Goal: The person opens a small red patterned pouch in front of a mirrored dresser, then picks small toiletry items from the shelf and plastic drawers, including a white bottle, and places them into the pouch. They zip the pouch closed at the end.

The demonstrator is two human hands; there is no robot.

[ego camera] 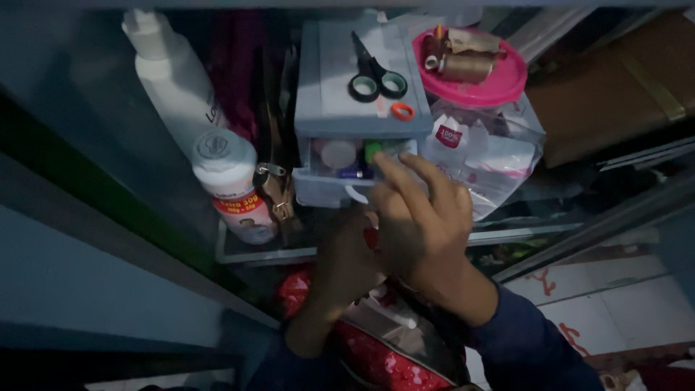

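The right hand (423, 217) is reaching up with its fingers (405, 177) stretched out and loosely spread, the tips touching the front of the small grey drawer unit (340, 87) at its pulled-out clear drawer (340, 170); it is gripping nothing. The left hand (347, 253) is sitting just below and partly behind the right one, in deep shadow, so whether it is open or closed cannot be told. Inside the drawer, just above the fingertips, small round and green bits are showing. On top of the unit, farther up from the hands, black scissors (376, 76) are lying beside a small orange ring (402, 111). To the right of the hands a clear plastic bag (492, 159) is leaning against the unit, with a pink lid (499, 83) above it carrying brown rolls (463, 65). To the left of the hands a white powder bottle (232, 185) is standing upright, with a taller white bottle (170, 72) behind it. Below the wrists a red patterned pouch (376, 355) is showing.
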